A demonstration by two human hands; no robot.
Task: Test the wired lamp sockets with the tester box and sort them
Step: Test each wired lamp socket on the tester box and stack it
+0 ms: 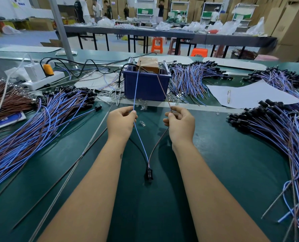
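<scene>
- Green matting covers the bench (215,154), which carries all items noted below.
- Left hand (120,122): grip closed in a pinch, thumb and forefinger on the blue wire (135,88).
- Right hand (181,124): grip closed in a pinch on the brown wire (162,89).
- Both wires run from the hands up to the tester box (148,64), which sits in a blue bin (146,86) at the middle of the bench toward its far edge. Whether the wire ends touch contacts there cannot be told.
- Below the hands the two wires converge on one black lamp socket (149,172), which lies near the bench's near edge, between the forearms.
- Large fan of wired sockets (32,123) lies along the left side of the bench; a second fan (276,133) lies along the right side; a third heap (192,75) sits just right of the bin.
- White power strip (44,79) with an orange plug sits at the far left.
- White paper sheet (249,93) with a pen (228,96) on it lies at the far right.
- Small clear bulbs (142,123) lie loose between the hands and at the bin's foot.
</scene>
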